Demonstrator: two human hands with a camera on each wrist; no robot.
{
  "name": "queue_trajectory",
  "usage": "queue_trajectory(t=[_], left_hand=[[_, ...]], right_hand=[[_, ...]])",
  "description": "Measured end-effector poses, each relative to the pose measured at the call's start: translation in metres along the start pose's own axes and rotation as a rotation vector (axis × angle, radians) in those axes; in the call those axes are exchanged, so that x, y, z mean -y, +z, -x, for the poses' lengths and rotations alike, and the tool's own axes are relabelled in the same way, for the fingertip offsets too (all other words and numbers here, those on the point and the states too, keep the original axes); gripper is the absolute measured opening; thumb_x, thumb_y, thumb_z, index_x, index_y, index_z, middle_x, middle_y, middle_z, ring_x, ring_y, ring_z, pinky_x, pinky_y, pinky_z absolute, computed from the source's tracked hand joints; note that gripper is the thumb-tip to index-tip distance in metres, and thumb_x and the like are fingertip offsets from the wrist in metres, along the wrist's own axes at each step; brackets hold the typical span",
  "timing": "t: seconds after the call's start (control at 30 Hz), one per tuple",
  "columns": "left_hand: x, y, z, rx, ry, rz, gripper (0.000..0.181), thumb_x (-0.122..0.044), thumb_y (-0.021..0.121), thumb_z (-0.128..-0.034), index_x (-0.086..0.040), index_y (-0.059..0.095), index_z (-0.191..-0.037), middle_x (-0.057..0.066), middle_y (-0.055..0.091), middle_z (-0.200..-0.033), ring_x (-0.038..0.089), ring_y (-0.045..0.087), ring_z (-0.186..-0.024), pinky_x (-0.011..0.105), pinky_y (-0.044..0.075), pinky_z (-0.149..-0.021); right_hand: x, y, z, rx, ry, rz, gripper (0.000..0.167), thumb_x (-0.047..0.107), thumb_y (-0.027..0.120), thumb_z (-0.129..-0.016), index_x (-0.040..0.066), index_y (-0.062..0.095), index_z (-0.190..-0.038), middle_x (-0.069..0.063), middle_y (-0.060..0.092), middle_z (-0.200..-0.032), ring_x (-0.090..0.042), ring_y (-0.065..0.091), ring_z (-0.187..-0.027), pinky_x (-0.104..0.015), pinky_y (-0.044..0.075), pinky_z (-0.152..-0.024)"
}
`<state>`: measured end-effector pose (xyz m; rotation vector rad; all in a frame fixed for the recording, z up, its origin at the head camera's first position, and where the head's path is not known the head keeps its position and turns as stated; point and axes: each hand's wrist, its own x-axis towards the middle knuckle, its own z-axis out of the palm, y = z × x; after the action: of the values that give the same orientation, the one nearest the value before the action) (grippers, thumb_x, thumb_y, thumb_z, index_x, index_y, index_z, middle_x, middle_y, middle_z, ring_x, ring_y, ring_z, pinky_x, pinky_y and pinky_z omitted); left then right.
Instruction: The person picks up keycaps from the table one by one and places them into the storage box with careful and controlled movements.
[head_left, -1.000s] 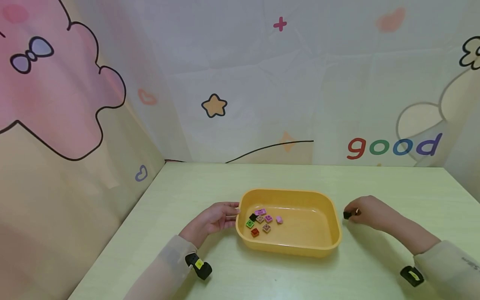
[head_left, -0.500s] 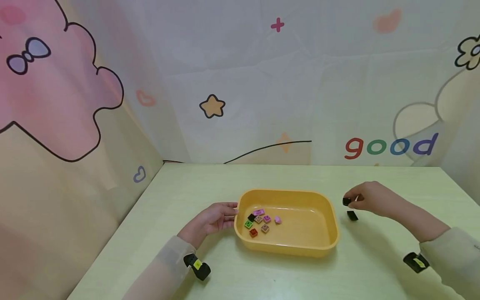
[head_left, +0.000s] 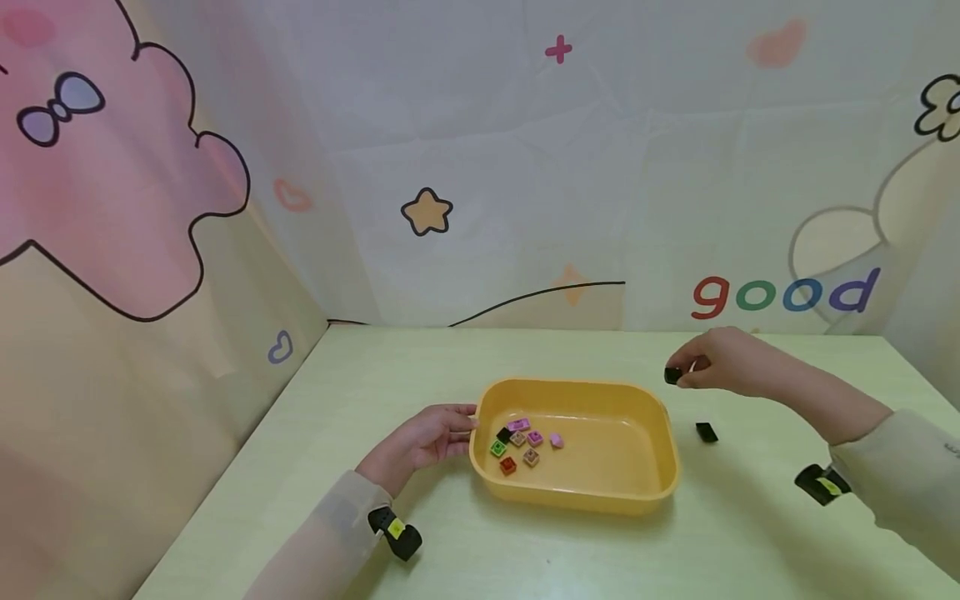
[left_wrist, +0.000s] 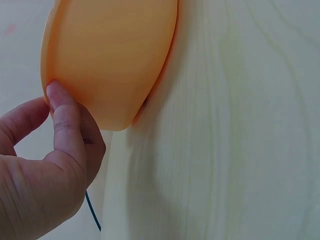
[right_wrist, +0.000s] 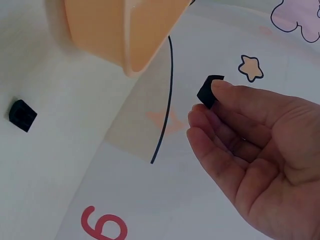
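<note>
My left hand (head_left: 426, 437) pinches the rim at the left end of a yellow plastic tub (head_left: 577, 493). In the left wrist view its fingertips meet the tub's outer wall. My right hand (head_left: 726, 362) is raised above the table, right of the tub and towards the back. Between thumb and fingers it holds a small black keycap (right_wrist: 209, 91). A second black keycap (head_left: 707, 432) lies on the table just right of the tub. Inside the tub, towards its left end, lie several small keycaps: pink (head_left: 536, 438), green (head_left: 498, 449), red (head_left: 507, 466), tan (head_left: 531, 457) and black (head_left: 504, 434).
A pale wood-grain table (head_left: 420, 358) carries the tub. Printed cloth (head_left: 510, 167) hangs behind the table and along its left side. Each wrist wears a black strap device, the left one (head_left: 395, 532) near the table's front.
My right hand has lifted off the table with one black keycap and moved up and slightly left, leaving another black keycap in sight. The left hand and tub have stayed put.
</note>
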<state>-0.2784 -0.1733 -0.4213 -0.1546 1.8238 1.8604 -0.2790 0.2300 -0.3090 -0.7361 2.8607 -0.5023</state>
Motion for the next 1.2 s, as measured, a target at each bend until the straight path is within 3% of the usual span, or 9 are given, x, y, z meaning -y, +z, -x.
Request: queue_trajectory(t=[0.27,0.53,0.83,1.2], left_hand=[[0.0,-0.001,-0.002,-0.006,-0.004,-0.004,0.049,-0.005,0.055,-0.1009,0.005,0.046,-0.148,0.008,0.074,-0.109,0.008,0.071,-0.079,0.019,0.063,-0.07],[0.0,-0.002,-0.002,0.013,0.013,-0.007,0.049,-0.004,0.055,-0.1008,0.005,0.046,-0.148,0.01,0.075,-0.115,0.009,0.072,-0.083,0.02,0.063,-0.073],[0.001,-0.002,-0.002,0.003,0.015,-0.011,0.048,-0.005,0.055,-0.101,0.005,0.048,-0.147,0.007,0.075,-0.11,0.009,0.072,-0.081,0.019,0.063,-0.072],[0.0,0.0,-0.001,-0.008,0.003,-0.017,0.049,-0.005,0.055,-0.101,0.004,0.047,-0.148,0.012,0.073,-0.12,0.009,0.072,-0.082,0.02,0.063,-0.074]], right_hand=[[0.023,-0.013,-0.015,0.031,-0.021,0.026,0.031,0.012,0.076,-0.09,-0.004,0.073,-0.116,-0.001,0.075,-0.095,-0.012,0.062,-0.082,-0.027,0.06,-0.069],[0.043,-0.012,-0.028,0.062,-0.057,0.027,0.027,0.012,0.076,-0.09,-0.001,0.075,-0.114,-0.001,0.075,-0.094,-0.012,0.062,-0.082,-0.028,0.06,-0.07],[0.058,-0.002,-0.045,0.082,-0.125,0.017,0.026,0.014,0.077,-0.09,0.0,0.076,-0.112,-0.003,0.077,-0.096,-0.012,0.064,-0.083,-0.031,0.061,-0.075],[0.074,0.019,-0.064,0.104,-0.19,-0.005,0.018,0.008,0.075,-0.09,0.002,0.078,-0.107,-0.005,0.078,-0.095,-0.012,0.066,-0.083,-0.031,0.062,-0.078]])
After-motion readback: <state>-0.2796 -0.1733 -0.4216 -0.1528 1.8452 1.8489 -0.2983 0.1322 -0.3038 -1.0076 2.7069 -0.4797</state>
